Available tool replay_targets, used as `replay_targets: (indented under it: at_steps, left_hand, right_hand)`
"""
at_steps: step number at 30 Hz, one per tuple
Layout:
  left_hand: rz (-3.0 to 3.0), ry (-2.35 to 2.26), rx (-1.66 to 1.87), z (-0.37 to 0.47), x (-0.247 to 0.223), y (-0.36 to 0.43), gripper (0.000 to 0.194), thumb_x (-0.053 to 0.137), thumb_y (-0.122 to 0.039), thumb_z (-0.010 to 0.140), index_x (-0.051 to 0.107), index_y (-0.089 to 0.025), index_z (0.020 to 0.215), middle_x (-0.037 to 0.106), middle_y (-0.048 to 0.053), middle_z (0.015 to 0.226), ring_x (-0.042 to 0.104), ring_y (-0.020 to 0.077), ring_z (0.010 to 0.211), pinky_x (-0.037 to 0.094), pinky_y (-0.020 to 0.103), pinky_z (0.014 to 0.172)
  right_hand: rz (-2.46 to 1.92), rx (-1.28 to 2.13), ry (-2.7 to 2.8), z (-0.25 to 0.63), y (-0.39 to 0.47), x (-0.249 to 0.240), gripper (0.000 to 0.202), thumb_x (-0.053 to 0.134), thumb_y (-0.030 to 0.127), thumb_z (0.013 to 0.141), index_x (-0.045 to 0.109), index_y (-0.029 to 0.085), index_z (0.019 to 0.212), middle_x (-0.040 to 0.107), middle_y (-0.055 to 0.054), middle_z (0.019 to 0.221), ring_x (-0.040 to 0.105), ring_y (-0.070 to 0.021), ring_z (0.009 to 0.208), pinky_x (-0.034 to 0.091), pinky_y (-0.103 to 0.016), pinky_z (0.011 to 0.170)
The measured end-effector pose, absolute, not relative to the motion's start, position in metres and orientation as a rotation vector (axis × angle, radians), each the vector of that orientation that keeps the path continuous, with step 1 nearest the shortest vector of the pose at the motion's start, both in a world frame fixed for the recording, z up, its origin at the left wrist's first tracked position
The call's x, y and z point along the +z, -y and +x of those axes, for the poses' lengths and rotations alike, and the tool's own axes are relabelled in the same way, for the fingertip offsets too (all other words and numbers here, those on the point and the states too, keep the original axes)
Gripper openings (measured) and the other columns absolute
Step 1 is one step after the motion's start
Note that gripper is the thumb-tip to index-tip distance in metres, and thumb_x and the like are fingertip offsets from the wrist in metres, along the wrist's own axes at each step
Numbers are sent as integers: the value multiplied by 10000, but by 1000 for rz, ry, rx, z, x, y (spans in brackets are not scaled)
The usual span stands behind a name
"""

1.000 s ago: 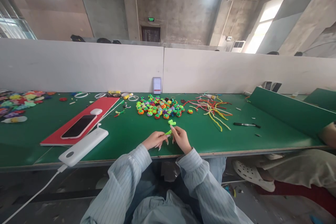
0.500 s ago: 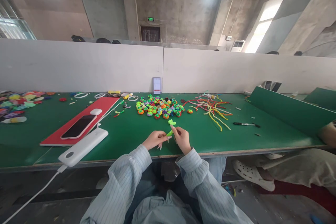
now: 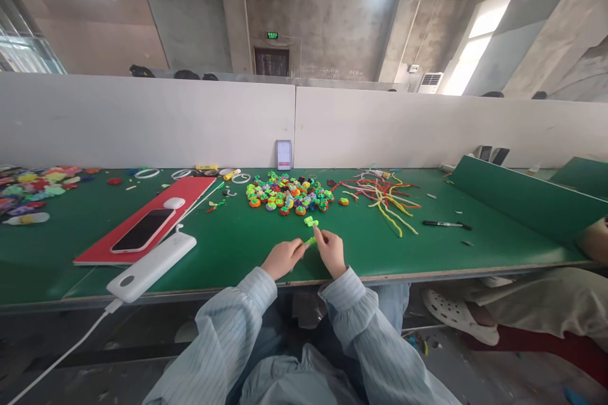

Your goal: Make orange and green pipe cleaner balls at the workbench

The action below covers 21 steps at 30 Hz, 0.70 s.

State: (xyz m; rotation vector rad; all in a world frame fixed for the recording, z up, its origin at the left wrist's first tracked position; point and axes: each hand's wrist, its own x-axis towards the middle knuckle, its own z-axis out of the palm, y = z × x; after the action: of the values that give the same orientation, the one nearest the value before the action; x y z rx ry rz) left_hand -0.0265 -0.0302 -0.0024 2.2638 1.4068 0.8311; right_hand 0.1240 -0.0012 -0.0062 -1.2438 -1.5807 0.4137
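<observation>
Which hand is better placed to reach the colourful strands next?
Probably the right hand: the colourful strands lie on its side, nearer to it than to the left hand, though both hands are at a green piece.

Left hand [image 3: 284,257] partly hides green strip [image 3: 310,241]
Left edge cuts colourful heap [image 3: 44,188]; writing on upright phone [image 3: 284,154] is too small

"EXIT" on the green wall sign [image 3: 272,35]

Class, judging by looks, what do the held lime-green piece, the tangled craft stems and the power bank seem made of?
Lime-green piece: possibly chenille; bright, matte, but too small to be sure.
Craft stems: probably chenille over wire; matte, thin, holding loose bends.
Power bank: likely plastic; smooth, white, softly shiny casing.
</observation>
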Motion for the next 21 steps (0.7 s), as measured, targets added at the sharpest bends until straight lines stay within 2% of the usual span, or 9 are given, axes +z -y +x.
replay_targets:
  at_steps: [6, 12, 21]
  left_hand:
    - [2362, -1563, 739, -24, -2, 33, 252, 340, -348, 897, 507, -196, 786, 527, 7, 563, 545, 161, 549, 302, 229, 517]
    - [2560, -1597, 649, -21, -2, 30, 307, 287, -343, 909, 510, -174, 782, 483, 24, 541, 521, 174, 549, 324, 252, 549]
    - [2531, -1590, 690, -21, -5, 22, 276, 313, -326, 897, 504, -179, 764, 514, 38, 547, 529, 186, 571, 343, 260, 567]
  right_hand:
    - [-1237, 474, 1562, 124, 0, -6, 544, 420, 558, 795, 195, 199, 453, 160, 59, 453, 166, -78, 452, 149, -239, 402]
    - [-1221, 587, 1521, 126, -2, -7, 552, 433, 577, 779, 201, 201, 447, 157, 62, 448, 168, -70, 430, 143, -231, 384]
    - [-1104, 845, 1507, 124, -5, -13, 523, 358, 622, 803, 338, 207, 484, 339, 60, 372, 338, -69, 288, 268, -201, 304]
